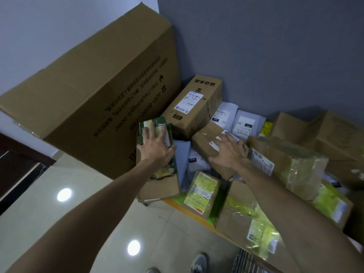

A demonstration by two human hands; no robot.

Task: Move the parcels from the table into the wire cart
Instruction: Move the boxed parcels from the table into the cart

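Both hands are out over the pile, nothing lifted yet. Landmark is the big box (pixel 88 91) leaning in the wall corner.

Left hand (pixel 155 146) lies flat, fingers straight and spread, on the green-taped parcel (pixel 157 120). That parcel sits hard against the big box's lower side, on top of another carton.

Right hand (pixel 230 154) is the same: fingers splayed over the top of the small brown box (pixel 202 142), a bit further right of the big box, thumb on the near side. Neither hand is clamped on anything.

My read:
- The pile is loose and tilted, so palms go down first to stop sliding before the grab.
- One parcel per hand saves a trip.
- Both parcels sit directly under the palms, in contact.

The other parcels cover the table (pixel 173 203) rightward from the big box.

Wire cart (pixel 244 262): only a grey grid at the bottom edge, well right of the big box. Probably the cart, can't confirm.

Risk: the long carton (pixel 193 107) beside the big box sits just beside the green-taped parcel and may shift when that one comes out.
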